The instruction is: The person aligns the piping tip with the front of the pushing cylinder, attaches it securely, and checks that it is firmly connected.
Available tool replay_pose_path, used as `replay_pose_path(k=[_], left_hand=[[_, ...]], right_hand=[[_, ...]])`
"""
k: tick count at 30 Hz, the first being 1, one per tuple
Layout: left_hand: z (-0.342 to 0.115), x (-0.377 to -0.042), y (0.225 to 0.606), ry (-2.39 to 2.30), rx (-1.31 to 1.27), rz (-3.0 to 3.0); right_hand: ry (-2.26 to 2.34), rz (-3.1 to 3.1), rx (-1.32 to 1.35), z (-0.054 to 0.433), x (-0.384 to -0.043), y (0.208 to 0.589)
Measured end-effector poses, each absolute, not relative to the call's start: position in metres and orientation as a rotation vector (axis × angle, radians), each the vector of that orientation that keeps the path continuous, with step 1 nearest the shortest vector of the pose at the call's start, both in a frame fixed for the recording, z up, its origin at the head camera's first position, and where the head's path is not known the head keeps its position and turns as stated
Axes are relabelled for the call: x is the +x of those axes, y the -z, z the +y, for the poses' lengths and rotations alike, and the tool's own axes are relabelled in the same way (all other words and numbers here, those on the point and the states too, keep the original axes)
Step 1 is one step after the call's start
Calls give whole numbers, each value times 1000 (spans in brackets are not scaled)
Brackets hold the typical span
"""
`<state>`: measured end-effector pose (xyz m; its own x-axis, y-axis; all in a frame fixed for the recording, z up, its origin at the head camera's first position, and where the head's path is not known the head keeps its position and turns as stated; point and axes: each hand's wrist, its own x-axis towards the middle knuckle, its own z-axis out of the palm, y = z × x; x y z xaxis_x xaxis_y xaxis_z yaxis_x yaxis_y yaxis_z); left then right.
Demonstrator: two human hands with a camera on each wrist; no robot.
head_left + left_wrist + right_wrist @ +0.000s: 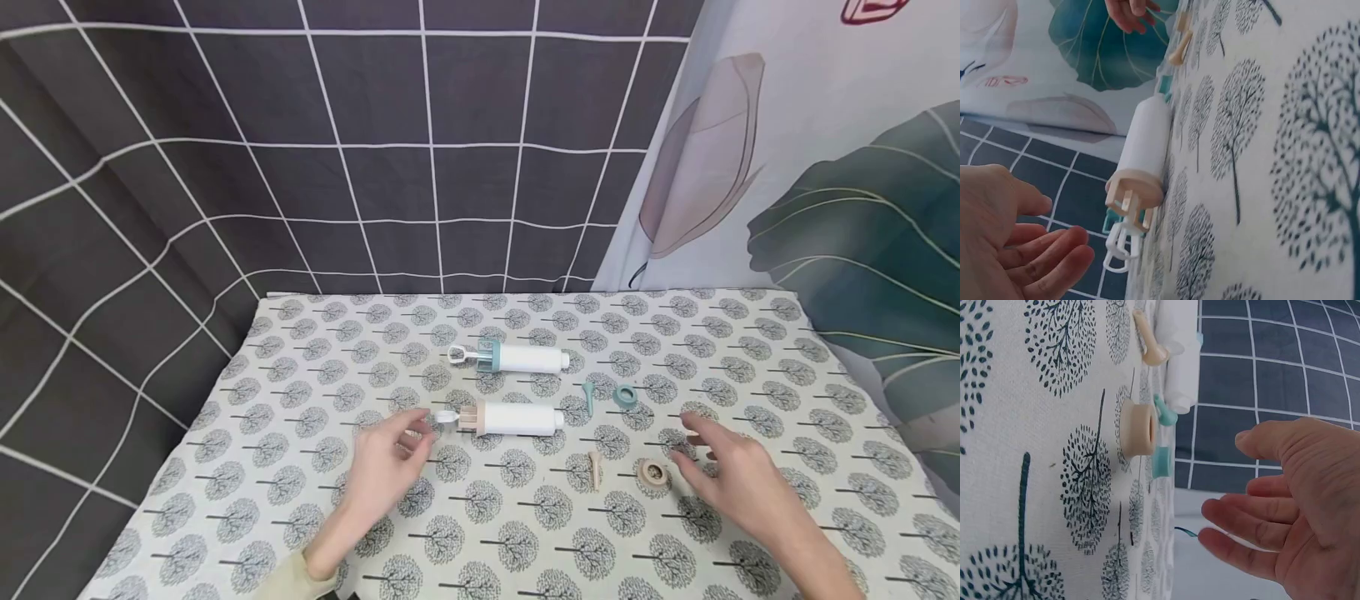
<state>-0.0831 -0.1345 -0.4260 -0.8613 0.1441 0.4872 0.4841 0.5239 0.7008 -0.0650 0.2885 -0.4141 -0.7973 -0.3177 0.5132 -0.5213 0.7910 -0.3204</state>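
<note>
My left hand hovers with loosely bent fingers beside the white looped end of a white cylinder with a beige collar. Its fingers and that loop are apart in the left wrist view. Behind lies a similar white cylinder with a teal collar. Over on the right, my right hand is held above the cloth, fingers relaxed and holding nothing. Nearest to it is a beige ring. A small beige flared stick lies left of that ring. Farther back are a teal flared stick and a teal ring.
A white cloth with a tree print covers the table. Behind its far edge hangs a dark curtain with a white grid. A pale leaf-patterned curtain hangs to the right.
</note>
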Motion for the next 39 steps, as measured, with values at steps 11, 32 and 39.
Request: replay_pose_path(k=[11, 32, 39], left_hand=[[-116, -76, 433, 1384, -451, -2412], [-80, -65, 442, 1527, -497, -2346], [-69, -64, 442, 1557, -504, -2387]], right_hand=[[-691, -2502, 635, 289, -65, 420], [-708, -2471, 625, 289, -61, 430], [-713, -2464, 607, 288, -60, 432]])
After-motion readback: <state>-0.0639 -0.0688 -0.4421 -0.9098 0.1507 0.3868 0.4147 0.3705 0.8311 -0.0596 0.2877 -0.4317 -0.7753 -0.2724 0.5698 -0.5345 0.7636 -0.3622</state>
